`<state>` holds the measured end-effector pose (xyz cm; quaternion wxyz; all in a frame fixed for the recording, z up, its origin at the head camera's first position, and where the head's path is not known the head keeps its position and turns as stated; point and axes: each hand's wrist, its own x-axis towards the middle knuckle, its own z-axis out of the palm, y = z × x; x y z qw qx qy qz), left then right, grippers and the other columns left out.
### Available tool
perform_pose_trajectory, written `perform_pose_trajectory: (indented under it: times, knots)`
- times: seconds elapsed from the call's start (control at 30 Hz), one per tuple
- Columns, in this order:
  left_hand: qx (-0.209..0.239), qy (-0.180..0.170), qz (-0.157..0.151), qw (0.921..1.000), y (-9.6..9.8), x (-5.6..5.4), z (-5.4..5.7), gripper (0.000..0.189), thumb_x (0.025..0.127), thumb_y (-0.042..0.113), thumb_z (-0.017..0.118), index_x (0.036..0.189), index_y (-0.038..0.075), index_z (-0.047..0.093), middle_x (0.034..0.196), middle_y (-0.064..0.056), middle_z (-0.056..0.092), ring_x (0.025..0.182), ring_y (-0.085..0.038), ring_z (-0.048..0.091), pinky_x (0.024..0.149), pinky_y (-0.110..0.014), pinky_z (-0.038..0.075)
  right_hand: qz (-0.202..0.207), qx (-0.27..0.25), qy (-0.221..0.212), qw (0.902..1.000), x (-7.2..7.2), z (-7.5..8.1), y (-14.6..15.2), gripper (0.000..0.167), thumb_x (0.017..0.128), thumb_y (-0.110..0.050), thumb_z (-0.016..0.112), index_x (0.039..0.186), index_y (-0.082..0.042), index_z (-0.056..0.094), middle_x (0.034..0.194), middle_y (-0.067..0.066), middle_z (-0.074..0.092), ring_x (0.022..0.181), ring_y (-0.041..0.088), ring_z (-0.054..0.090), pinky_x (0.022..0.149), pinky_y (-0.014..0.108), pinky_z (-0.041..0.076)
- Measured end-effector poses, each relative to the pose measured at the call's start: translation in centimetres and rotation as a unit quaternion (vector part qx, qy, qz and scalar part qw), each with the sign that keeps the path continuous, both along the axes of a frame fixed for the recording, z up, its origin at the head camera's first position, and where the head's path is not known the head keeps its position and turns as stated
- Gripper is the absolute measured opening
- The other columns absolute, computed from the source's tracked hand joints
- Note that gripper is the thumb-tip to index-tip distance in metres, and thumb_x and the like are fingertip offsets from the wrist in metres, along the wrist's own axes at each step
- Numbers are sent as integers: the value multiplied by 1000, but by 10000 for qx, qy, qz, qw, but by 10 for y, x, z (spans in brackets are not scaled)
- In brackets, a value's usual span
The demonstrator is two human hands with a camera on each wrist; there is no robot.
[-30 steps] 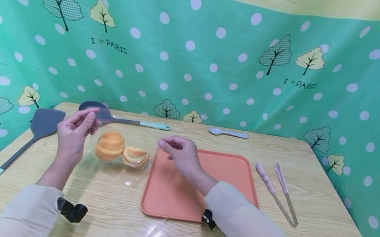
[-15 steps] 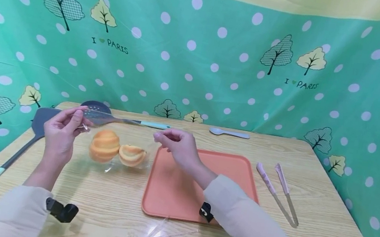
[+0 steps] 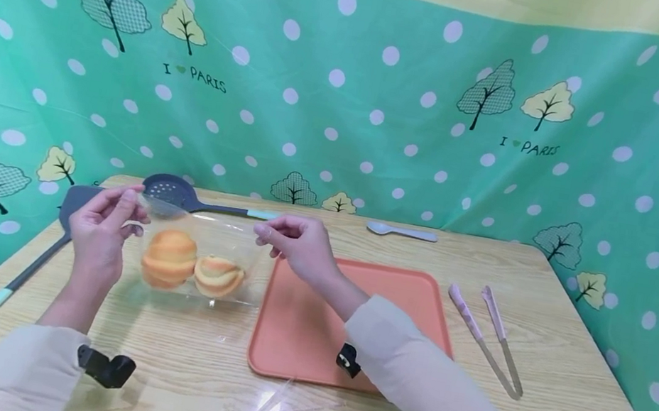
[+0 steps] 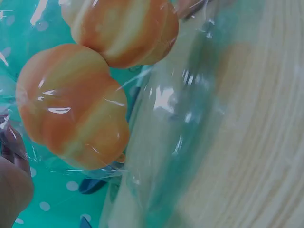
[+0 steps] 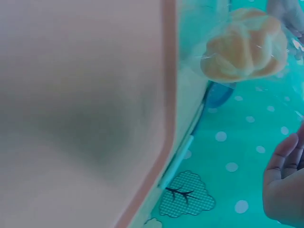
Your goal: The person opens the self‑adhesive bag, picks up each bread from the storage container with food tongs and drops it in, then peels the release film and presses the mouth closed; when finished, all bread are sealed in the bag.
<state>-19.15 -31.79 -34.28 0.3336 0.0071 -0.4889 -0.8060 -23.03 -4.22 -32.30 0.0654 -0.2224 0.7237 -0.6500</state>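
Observation:
A clear plastic bag point(image 3: 227, 239) is stretched between my two hands over the left part of the table. My left hand point(image 3: 102, 227) pinches its upper left corner, and my right hand point(image 3: 303, 248) pinches the upper right one. Inside sit two ridged golden bread rolls side by side: a larger, rounder roll point(image 3: 168, 259) on the left and a smaller roll point(image 3: 218, 277) touching it. Glossy creases of the film cross the nearer roll point(image 4: 73, 107) in the left wrist view. Only part of the right hand point(image 5: 285, 185) shows at the edge of the right wrist view.
An orange tray point(image 3: 297, 344) lies under my right forearm, with tongs point(image 3: 504, 348) to its right. Behind are a skimmer point(image 3: 169, 190) and a small spoon point(image 3: 403, 232). A long-handled spatula point(image 3: 32, 263) lies far left. A clear V-shaped plastic piece point(image 3: 272, 405) lies in front.
My left hand has moved left and slightly down, and my right hand a little left. The bag now hangs spread open to view, its rolls shifted left and turned upright.

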Motion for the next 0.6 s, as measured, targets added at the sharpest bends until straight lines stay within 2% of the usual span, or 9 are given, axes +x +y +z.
perform_pose_trajectory:
  times: [0.17,0.3,0.4,0.6]
  knots:
    - [-196,-606,364,9973,1,-5,-12,12,96,8,70,102,0,76,71,-6,68,61,-11,64,49,-17,49,-201,313,-63,9993,-3,-6,-3,19,97,-20,73,104,-3,77,87,4,76,66,11,62,64,23,55]
    - [-116,-858,424,9953,2,-9,-16,13,98,12,68,104,3,76,72,-3,68,64,-10,63,52,-17,51,-186,309,-104,9993,-5,-8,-3,23,98,-26,71,105,-5,77,90,4,76,69,14,64,65,24,56]
    - [-112,-895,341,9953,2,-9,-17,12,99,11,67,99,4,76,73,-3,69,64,-10,65,53,-18,53,-212,282,-158,9993,-5,-8,-2,24,98,-28,71,105,-6,78,89,3,76,70,16,64,66,25,57]
    - [-405,-930,5,9948,1,-7,-19,16,100,14,65,93,2,72,79,-4,76,70,-13,74,62,-22,59,-283,329,-82,9990,-6,-9,2,24,98,-28,70,106,-7,78,90,4,75,71,15,64,67,26,58]
